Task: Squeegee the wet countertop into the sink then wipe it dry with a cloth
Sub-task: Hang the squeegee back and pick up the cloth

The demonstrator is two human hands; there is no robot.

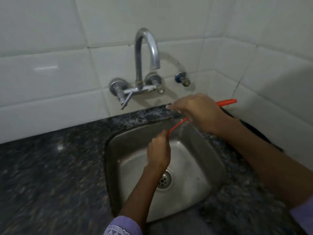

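Observation:
A red squeegee (227, 102) is held over the back right corner of the steel sink (211, 150). My right hand (194, 112) grips its middle and hides most of it; the red handle loop sticks out to the right, near the wall. A thin red edge of the squeegee runs down-left from under that hand. My left hand (158, 150), above the basin, pinches the end of that edge with curled fingers. The dark speckled countertop (50, 167) surrounds the sink and looks glossy. No cloth is in view.
A chrome gooseneck tap (147, 48) with two valves is mounted on the white tiled wall behind the sink. A blue-collared pipe stub (183, 78) sits to its right. The drain (164, 180) lies at the basin's centre. The tiled side wall closes in on the right.

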